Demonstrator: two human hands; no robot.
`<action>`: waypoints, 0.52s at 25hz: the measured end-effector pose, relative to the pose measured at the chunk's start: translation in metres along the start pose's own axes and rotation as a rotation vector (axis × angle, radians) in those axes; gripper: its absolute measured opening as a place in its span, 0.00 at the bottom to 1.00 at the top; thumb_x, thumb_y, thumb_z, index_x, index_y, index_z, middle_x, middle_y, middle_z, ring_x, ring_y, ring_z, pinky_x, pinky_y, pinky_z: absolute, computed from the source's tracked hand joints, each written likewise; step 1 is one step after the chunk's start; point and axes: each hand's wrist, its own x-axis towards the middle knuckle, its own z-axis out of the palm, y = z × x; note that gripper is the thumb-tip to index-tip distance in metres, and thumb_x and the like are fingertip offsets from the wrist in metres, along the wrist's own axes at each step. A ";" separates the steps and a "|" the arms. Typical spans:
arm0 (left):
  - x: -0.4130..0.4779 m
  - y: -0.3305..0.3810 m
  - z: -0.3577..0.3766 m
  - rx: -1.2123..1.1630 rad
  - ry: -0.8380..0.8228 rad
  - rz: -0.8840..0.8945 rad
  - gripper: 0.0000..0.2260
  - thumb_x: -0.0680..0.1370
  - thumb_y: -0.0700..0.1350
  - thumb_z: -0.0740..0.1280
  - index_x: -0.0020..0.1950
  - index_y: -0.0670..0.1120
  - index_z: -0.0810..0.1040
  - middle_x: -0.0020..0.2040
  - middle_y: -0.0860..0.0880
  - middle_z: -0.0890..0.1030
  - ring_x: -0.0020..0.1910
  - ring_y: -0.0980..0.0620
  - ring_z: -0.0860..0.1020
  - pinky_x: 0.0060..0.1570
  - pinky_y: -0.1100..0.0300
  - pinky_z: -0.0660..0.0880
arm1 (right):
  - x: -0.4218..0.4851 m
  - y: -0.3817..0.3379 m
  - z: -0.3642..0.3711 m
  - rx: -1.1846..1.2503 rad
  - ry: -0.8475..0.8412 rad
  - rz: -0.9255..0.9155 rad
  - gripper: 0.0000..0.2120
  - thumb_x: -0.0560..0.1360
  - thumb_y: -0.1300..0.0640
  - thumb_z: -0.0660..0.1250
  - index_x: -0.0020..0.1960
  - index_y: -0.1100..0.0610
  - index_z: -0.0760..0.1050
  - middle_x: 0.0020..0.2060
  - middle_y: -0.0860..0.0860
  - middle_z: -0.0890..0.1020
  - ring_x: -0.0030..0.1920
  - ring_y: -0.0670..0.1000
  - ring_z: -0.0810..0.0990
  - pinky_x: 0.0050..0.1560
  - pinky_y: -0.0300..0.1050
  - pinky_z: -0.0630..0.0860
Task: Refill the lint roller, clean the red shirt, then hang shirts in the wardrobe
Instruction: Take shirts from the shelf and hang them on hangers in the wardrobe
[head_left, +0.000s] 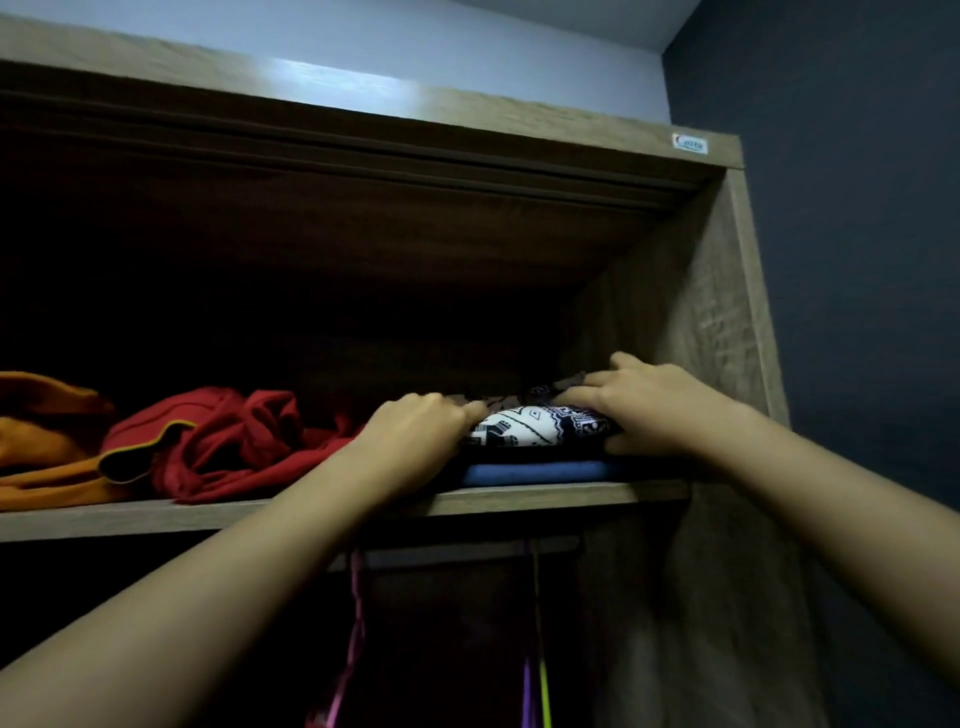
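I look up into the open wardrobe at its top shelf (519, 500). A folded black-and-white patterned garment (530, 427) lies at the shelf's right end, on top of a folded blue one (535, 473). My left hand (410, 441) grips the patterned garment's left side, and my right hand (644, 402) grips its right side and top. A crumpled red shirt (234, 441) lies loose on the shelf just left of my left hand. No lint roller is in view.
An orange garment (41, 441) lies at the shelf's far left. Under the shelf, pink (353, 623), purple and yellow-green (543, 686) hangers hang in the dark compartment. The wardrobe's side panel (717, 322) stands close to my right hand, with a dark wall beyond.
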 end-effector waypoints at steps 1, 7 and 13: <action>-0.002 -0.003 -0.001 -0.046 -0.042 0.023 0.16 0.81 0.53 0.56 0.69 0.56 0.64 0.63 0.48 0.75 0.59 0.41 0.76 0.51 0.50 0.73 | 0.001 0.005 -0.001 0.033 -0.036 -0.013 0.31 0.72 0.56 0.63 0.71 0.39 0.56 0.69 0.43 0.67 0.61 0.54 0.66 0.52 0.52 0.73; -0.010 -0.013 -0.003 -0.474 -0.345 0.037 0.23 0.79 0.62 0.46 0.74 0.61 0.56 0.74 0.53 0.64 0.72 0.53 0.63 0.71 0.54 0.60 | -0.004 -0.002 -0.001 0.228 -0.330 0.056 0.39 0.70 0.57 0.63 0.75 0.42 0.47 0.75 0.46 0.56 0.74 0.53 0.52 0.73 0.60 0.47; -0.027 -0.050 -0.053 -0.480 -0.088 -0.182 0.23 0.80 0.57 0.52 0.72 0.48 0.65 0.75 0.46 0.62 0.72 0.49 0.63 0.69 0.61 0.57 | -0.005 -0.048 -0.008 0.359 -0.033 -0.143 0.46 0.67 0.33 0.64 0.76 0.46 0.45 0.77 0.46 0.50 0.76 0.48 0.48 0.74 0.54 0.41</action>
